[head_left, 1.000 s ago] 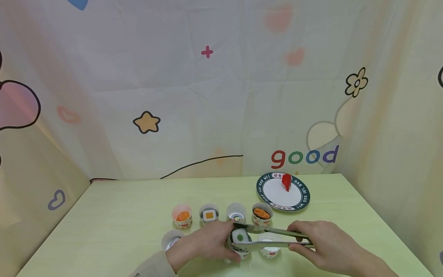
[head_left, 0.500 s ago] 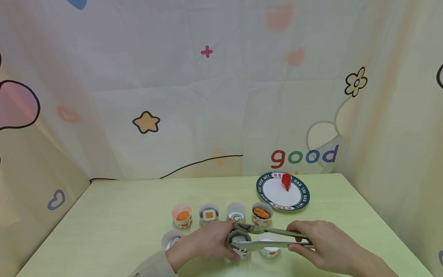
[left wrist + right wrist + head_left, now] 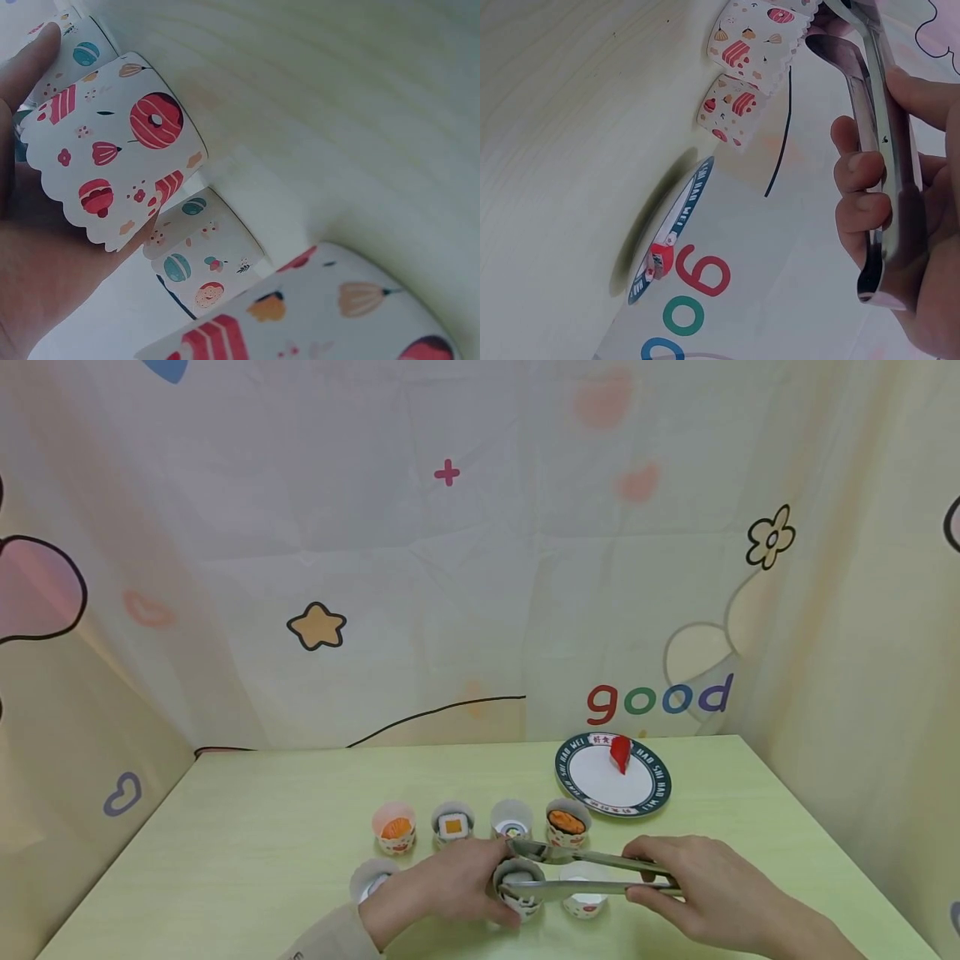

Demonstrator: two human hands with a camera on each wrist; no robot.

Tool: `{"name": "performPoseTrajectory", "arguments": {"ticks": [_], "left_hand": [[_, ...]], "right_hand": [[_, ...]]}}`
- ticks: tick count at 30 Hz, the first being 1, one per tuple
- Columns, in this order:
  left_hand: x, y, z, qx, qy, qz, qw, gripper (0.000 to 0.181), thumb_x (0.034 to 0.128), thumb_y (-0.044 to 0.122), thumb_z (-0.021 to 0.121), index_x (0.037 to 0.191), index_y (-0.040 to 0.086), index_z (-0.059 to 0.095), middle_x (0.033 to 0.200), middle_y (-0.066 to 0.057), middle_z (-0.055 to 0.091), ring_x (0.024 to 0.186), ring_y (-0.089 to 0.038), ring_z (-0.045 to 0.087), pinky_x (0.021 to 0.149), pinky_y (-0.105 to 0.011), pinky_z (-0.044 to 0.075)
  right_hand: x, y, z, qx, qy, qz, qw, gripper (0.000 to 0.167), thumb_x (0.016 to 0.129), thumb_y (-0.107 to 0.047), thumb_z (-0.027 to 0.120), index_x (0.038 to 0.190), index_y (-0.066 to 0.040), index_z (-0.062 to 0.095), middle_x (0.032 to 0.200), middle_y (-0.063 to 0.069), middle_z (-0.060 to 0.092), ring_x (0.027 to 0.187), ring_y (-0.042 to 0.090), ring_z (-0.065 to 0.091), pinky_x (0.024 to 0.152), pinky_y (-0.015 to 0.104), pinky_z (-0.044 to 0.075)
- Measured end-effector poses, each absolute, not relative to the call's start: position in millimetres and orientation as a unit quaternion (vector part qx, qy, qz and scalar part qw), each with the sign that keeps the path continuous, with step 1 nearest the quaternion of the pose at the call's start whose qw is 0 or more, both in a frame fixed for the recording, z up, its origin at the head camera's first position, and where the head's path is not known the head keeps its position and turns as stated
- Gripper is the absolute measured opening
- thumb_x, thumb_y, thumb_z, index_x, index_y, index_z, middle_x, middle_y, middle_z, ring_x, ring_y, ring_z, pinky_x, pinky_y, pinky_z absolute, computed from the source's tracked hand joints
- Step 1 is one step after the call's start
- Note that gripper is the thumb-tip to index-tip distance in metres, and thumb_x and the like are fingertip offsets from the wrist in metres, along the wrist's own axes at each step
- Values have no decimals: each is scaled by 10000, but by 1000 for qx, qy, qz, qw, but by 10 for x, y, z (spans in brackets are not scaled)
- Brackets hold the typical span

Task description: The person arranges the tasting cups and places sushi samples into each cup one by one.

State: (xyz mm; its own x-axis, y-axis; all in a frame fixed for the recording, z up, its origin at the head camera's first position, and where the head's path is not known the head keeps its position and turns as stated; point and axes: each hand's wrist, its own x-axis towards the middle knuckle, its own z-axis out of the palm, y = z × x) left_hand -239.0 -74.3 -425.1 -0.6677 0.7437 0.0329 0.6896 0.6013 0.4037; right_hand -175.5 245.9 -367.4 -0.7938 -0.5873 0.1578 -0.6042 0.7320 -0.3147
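My left hand [image 3: 457,881] holds a small printed paper cup [image 3: 527,908] from its left side. In the left wrist view the same cup [image 3: 112,150] shows red donut and cake prints. A pale piece of toy sushi [image 3: 517,877] sits down inside it, mostly shadowed. My right hand [image 3: 708,889] grips metal tongs [image 3: 611,861], thumb on one arm and fingers on the other. The tongs' ends are spread, one behind the cup's rim, one across its front, with nothing seen between them. In the right wrist view the tongs [image 3: 892,157] also stand apart.
Behind is a row of paper cups: orange-topped [image 3: 397,828], yellow-centred [image 3: 452,827], one partly hidden [image 3: 512,814], and dark-wrapped orange [image 3: 567,822]. Another cup [image 3: 585,906] stands right, one [image 3: 367,878] left beside my wrist. A plate [image 3: 600,785] at back right bears a red piece [image 3: 620,753].
A white sushi piece with a green centre, between the tongs' ends a second ago, has dropped into the cup. The tongs have spread slightly. Both hands stay nearly in place.
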Motion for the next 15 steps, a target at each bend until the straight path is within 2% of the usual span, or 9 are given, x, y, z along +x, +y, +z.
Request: {"name": "performPoseTrajectory", "arguments": {"ticks": [8,15], "left_hand": [[-2386,-737,-4242,389,895,200,90,550,793,447,891,1177,163,620,988,162,630,856,7,574,762,-203,484],[-2387,-736,-4225,384,895,205,102,623,798,436,891,1267,150,597,1071,146,649,931,2,591,815,-220,499]], "right_hand": [[-1745,2489,-3665,314,-933,173,23,366,947,-452,731,1161,-158,698,932,-207,634,750,-6,545,681,273,540],[-1757,2529,-3642,305,-935,179,24,381,947,-460,728,1166,-150,696,934,-212,633,770,-4,569,704,281,553]]}}
